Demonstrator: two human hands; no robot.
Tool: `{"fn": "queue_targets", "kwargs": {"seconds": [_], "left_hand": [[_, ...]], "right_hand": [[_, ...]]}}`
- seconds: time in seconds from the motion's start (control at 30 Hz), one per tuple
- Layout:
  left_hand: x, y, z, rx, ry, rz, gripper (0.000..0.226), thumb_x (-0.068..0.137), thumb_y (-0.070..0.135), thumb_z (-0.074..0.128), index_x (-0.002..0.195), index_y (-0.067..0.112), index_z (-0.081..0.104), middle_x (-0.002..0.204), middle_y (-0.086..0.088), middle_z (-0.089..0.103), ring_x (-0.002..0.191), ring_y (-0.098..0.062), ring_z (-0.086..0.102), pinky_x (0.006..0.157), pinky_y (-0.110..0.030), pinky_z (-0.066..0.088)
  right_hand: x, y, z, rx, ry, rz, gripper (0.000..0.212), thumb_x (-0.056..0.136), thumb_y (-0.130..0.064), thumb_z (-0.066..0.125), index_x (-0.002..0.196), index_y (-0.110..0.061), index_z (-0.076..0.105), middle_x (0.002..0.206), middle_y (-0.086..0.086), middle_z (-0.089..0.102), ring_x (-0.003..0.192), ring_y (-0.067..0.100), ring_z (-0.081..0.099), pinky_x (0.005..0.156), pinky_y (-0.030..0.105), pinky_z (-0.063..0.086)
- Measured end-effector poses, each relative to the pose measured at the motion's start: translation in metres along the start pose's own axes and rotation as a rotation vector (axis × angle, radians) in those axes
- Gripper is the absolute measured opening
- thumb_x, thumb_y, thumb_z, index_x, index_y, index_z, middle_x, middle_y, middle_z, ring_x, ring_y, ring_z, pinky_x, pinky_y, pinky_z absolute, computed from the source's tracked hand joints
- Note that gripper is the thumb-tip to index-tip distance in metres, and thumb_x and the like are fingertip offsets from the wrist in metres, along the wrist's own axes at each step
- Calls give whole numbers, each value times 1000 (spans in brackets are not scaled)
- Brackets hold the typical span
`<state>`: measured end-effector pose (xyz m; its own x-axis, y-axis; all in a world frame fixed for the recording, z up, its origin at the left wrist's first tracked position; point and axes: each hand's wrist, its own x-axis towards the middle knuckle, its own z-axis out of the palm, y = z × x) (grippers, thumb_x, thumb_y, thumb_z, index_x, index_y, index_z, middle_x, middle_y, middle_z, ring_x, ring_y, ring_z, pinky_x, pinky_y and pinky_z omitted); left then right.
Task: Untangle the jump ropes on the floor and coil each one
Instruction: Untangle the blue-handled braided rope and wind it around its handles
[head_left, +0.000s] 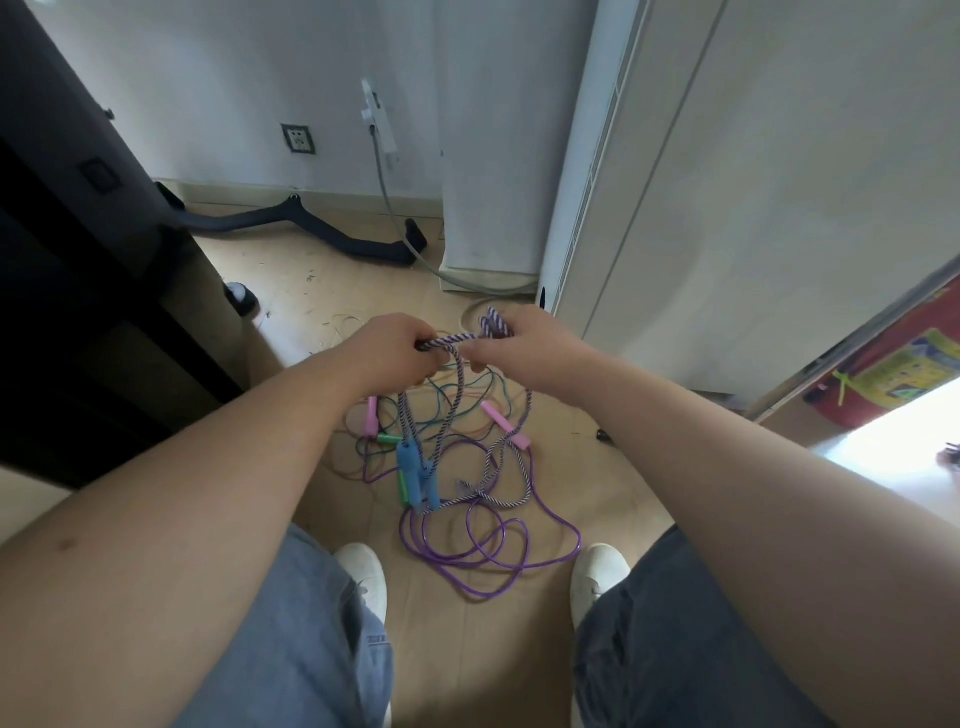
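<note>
Fingers (423, 366) of left hand (395, 358) and right hand (524, 348) grip the braided rope (452, 340); wind loops evenly, easing its blue handles (410, 467) clear of the purple rope (493, 561).

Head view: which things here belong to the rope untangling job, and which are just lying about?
Job: striped rope, gripped by left hand and right hand; blue handles, purple rope, pink handles and green handles in the tangle below.
Lying about: wall socket; grey cable; black bar by the wall.
</note>
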<state>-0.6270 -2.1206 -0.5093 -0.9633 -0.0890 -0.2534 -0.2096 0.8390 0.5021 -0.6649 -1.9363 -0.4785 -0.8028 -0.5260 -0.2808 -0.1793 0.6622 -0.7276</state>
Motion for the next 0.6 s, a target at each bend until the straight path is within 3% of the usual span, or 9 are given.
{"fn": "queue_targets", "kwargs": {"seconds": [0.13,0.3,0.37,0.43,0.5,0.53,0.6], "left_hand": [[-1,-1,-4,-31,30,-17,27,98,36,58,73,26,63,73,0,68,65,-12,60,57,-26,39],[-2,-6,-10,-27,57,-16,26,99,34,57,74,27,60,73,6,64,65,-3,56,57,-24,36],[-1,-7,-11,-16,65,-22,22,99,35,57,80,25,64,76,5,65,67,-4,56,58,-24,37],[-1,-6,-11,-29,69,-19,23,99,34,57,83,21,67,76,4,67,66,-4,58,57,-24,37],[0,-4,-10,-61,60,-18,23,100,32,56,85,19,67,77,4,68,66,-4,60,58,-24,38],[0,-4,-9,-74,54,-19,22,101,32,55,86,20,67,78,4,68,67,-6,61,59,-25,39],[1,-2,-6,-89,46,-21,22,101,33,54,90,19,67,81,2,68,71,-12,62,61,-26,41]], "right_hand": [[1,0,2,51,25,42,42,96,-39,61,102,2,70,83,9,56,76,21,52,80,42,54],[22,30,-13,-168,175,193,40,96,-36,56,92,1,72,78,10,62,73,25,57,68,35,52],[26,43,-18,-339,196,268,42,96,-43,54,80,-5,63,75,8,56,73,27,56,53,28,40],[25,50,-21,-386,157,329,44,94,-48,55,72,-10,50,75,7,52,67,23,51,50,27,32],[20,51,-23,-373,63,338,51,96,-57,50,82,-8,56,93,11,59,77,23,56,61,29,43],[18,49,-22,-380,11,330,56,98,-61,43,97,-8,62,110,14,61,94,28,60,74,32,49],[12,43,-20,-412,-34,318,71,102,-62,30,129,-5,60,140,15,53,126,35,52,98,39,44]]}}
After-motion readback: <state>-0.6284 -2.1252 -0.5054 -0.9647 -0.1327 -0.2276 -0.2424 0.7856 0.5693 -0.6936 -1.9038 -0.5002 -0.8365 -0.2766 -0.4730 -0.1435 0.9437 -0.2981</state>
